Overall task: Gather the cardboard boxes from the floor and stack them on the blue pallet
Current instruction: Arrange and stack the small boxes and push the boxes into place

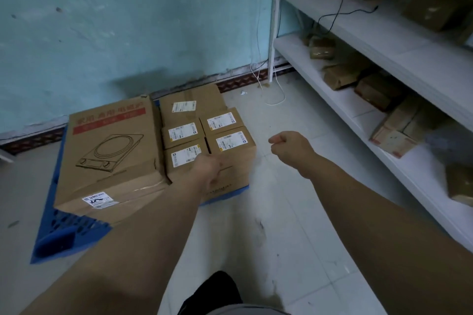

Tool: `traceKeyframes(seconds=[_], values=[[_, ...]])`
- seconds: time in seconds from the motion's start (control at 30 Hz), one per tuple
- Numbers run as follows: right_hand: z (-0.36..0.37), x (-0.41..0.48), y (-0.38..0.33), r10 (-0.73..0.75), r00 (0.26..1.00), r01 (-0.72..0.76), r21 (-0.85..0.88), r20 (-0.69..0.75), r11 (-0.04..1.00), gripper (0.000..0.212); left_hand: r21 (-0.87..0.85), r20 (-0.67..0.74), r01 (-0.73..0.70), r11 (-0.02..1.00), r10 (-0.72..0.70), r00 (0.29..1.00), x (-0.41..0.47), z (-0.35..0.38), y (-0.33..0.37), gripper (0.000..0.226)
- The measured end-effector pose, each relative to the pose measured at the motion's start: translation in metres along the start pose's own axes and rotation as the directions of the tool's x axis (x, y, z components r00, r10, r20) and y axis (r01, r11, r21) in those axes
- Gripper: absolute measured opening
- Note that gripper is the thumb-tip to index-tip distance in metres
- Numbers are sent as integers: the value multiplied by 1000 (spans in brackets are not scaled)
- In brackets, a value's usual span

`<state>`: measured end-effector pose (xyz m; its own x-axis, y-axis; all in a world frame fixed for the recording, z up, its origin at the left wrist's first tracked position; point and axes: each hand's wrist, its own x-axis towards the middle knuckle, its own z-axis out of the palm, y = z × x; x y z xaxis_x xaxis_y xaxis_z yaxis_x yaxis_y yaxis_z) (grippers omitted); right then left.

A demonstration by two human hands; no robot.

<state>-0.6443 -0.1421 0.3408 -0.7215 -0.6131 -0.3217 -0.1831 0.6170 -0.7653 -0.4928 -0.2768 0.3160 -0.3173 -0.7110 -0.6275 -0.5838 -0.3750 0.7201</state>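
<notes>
Cardboard boxes (225,123) stacked on blue pallet (64,233) by wall; large box (110,151) at left. Left hand (208,170) against nearest small box (179,161), fingers blurred, grip unclear. Right hand (289,147) curled, empty, just right of stack.

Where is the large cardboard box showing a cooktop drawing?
Head view, left of centre: the large box lies on the blue plastic pallet, beside small labelled boxes.

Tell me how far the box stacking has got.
Done: a large box and several small boxes sit on the blue pallet. In hand: the left hand is against the nearest small box, grip hidden; the right hand is a fist, holding nothing. Left: no loose boxes show on the visible floor.
</notes>
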Motion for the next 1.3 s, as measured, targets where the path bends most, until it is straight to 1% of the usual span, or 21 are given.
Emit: traceKeyframes(seconds=[0.03,0.17,0.37,0.43,0.5,0.63,0.73,0.8,0.83,0.9,0.97,1.03,1.13,1.2,1.3], values=[[-2,9,0,-5,1000,5,-21,16,1000,34,-24,-9,17,1000,-17,1000,6,3,2,13],[-8,56,-7,-11,996,22,-116,92,993,37,-104,-50,52,993,-57,997,38,12,18,20],[-18,152,-27,-30,988,63,-212,154,975,34,-183,-72,107,977,-122,990,116,28,68,13],[-26,185,-33,-16,983,56,-213,185,975,32,-203,-71,150,968,-168,983,135,36,88,13],[-36,221,-40,-9,982,48,-200,189,979,30,-214,-54,157,964,-172,984,155,47,112,13],[-51,292,-58,-51,981,92,-222,187,971,31,-223,-82,166,961,-188,979,203,68,156,32],[-53,348,-70,-74,966,130,-217,249,967,32,-306,-53,179,935,-204,977,237,86,186,34],[-53,391,-74,-102,948,173,-221,302,960,31,-357,-85,154,921,-197,977,265,96,205,33],[-53,414,-75,-127,935,211,-232,330,949,31,-369,-132,134,920,-194,972,278,99,215,31],[-57,458,-78,-164,907,277,-255,387,926,31,-384,-245,94,918,-199,949,302,104,230,29],[-67,500,-82,-162,887,304,-282,433,910,31,-416,-326,97,904,-248,912,321,109,243,21],[-77,535,-87,-139,866,322,-323,481,890,30,-482,-353,145,864,-343,871,333,114,250,10],[-78,579,-103,-103,831,361,-388,547,848,29,-598,-349,197,777,-474,808,343,122,260,16],[-65,601,-119,-103,798,398,-390,594,831,29,-638,-370,186,747,-509,777,349,124,268,14],[-31,625,-147,-116,713,467,-344,692,815,34,-658,-430,145,739,-526,734,364,114,275,18]])
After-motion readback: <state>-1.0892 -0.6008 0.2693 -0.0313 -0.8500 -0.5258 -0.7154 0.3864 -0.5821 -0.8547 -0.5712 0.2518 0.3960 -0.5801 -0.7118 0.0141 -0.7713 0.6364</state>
